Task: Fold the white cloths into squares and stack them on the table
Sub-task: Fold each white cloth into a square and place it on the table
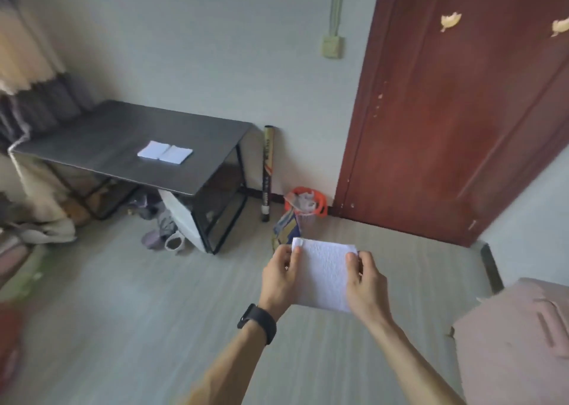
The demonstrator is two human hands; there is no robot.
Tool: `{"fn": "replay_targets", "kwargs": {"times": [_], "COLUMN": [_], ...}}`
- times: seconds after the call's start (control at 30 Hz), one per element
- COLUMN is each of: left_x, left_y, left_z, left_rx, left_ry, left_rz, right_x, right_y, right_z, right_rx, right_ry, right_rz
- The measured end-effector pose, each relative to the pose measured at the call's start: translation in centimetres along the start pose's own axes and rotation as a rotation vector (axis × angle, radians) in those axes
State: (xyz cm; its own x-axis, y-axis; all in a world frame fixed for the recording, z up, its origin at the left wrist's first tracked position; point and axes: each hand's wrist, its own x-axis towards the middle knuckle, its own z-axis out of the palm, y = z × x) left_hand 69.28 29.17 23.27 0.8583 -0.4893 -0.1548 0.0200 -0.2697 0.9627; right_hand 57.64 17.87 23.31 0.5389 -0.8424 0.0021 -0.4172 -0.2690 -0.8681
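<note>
I hold a folded white cloth [323,273] in the air over the floor, in front of me. My left hand [280,277] pinches its left edge near the top corner, and my right hand [365,281] pinches its right edge. Far off to the left stands a dark table [101,140]. Two folded white cloths [164,152] lie side by side on its top, touching each other.
A dark red door [455,112] fills the right wall. A bat-like tube [267,173] leans in the corner beside an orange basket [304,203]. Shoes [166,235] and a white bag sit under the table. A pinkish box [517,340] stands at lower right.
</note>
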Motion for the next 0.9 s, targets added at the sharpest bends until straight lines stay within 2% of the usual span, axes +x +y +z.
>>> {"fn": "replay_targets", "kwargs": {"times": [0.17, 0.3, 0.5, 0.6, 0.73, 0.9], "left_x": [8.3, 14.4, 26.0, 30.8, 37.3, 46.4], "left_y": [-2.2, -4.8, -6.8, -6.9, -7.5, -10.2], "left_z": [-12.6, -20.6, -31.2, -35.7, -41.3, -47.6], "left_rx": [-0.001, -0.014, -0.084, -0.164, -0.226, -0.210], "left_ry": [0.213, 0.293, 0.299, 0.254, 0.272, 0.250], "left_rz": [-0.084, -0.185, -0.300, -0.406, -0.475, -0.493], "right_x": [4.8, 8.3, 15.9, 19.5, 23.5, 28.1], "right_y": [-7.2, -11.1, -16.4, -19.1, -22.8, -25.7], "right_z": [14.0, 23.8, 37.5, 43.3, 50.4, 59.8], "right_rx": [0.058, 0.076, 0.091, 0.125, 0.122, 0.045], "right_ry": [-0.254, -0.446, -0.646, -0.723, -0.822, -0.791], "right_rz": [-0.018, -0.034, -0.045, -0.011, 0.040, 0.043]}}
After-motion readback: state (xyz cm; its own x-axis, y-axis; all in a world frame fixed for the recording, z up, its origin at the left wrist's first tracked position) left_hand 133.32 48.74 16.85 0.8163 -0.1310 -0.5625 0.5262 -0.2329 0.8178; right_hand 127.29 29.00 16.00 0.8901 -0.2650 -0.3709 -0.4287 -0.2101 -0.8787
